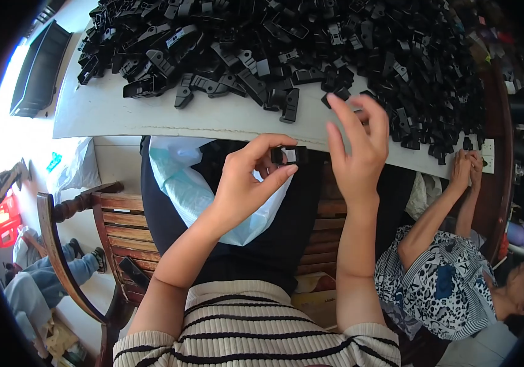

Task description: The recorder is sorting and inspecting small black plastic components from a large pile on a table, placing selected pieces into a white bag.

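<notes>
Between the thumb and fingers of my left hand is a small black plastic part, squarish with a lighter opening, held just off the table's near edge. My right hand is raised to the right of it, its fingers apart and curved, with nothing visible in them. Its fingertips are over the near edge of a large pile of black plastic parts; whether they touch any part, I cannot tell. The pile spreads across the light grey table.
A white and pale green plastic bag lies across my lap. A wooden slatted chair is at the left, and a black bin stands far left. Another person's hands are at the table's right end, beside white sockets.
</notes>
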{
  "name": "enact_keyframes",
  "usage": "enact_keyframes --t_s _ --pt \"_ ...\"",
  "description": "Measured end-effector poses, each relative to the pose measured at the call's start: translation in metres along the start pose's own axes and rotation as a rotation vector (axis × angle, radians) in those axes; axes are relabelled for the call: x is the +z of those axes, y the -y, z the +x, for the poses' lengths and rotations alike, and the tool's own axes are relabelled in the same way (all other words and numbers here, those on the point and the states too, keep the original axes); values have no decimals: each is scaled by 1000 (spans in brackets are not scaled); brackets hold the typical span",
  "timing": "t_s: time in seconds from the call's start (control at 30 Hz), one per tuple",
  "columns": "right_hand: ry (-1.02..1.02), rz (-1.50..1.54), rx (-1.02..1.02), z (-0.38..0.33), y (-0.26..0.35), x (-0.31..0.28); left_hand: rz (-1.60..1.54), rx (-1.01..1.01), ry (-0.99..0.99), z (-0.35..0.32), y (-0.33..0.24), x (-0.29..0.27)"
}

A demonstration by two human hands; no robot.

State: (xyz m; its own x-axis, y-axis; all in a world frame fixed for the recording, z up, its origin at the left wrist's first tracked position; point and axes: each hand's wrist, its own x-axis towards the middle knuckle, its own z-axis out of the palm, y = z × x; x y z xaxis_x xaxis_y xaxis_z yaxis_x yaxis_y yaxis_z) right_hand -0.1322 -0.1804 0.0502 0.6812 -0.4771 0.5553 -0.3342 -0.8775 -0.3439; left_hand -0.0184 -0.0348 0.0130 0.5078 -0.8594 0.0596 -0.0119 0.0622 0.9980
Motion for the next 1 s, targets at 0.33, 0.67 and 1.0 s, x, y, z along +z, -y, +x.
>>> enact_keyframes --t_s 0.33,0.67,1.0 --pt "-71 -281 43 23 -36 33 25 -16 0 -10 6 -7" --pt "-87 -516 56 27 -35 52 16 -69 40 -14 1 -7" --pt "-161 171 17 19 9 12 -1 -66 74 -15 5 -13"
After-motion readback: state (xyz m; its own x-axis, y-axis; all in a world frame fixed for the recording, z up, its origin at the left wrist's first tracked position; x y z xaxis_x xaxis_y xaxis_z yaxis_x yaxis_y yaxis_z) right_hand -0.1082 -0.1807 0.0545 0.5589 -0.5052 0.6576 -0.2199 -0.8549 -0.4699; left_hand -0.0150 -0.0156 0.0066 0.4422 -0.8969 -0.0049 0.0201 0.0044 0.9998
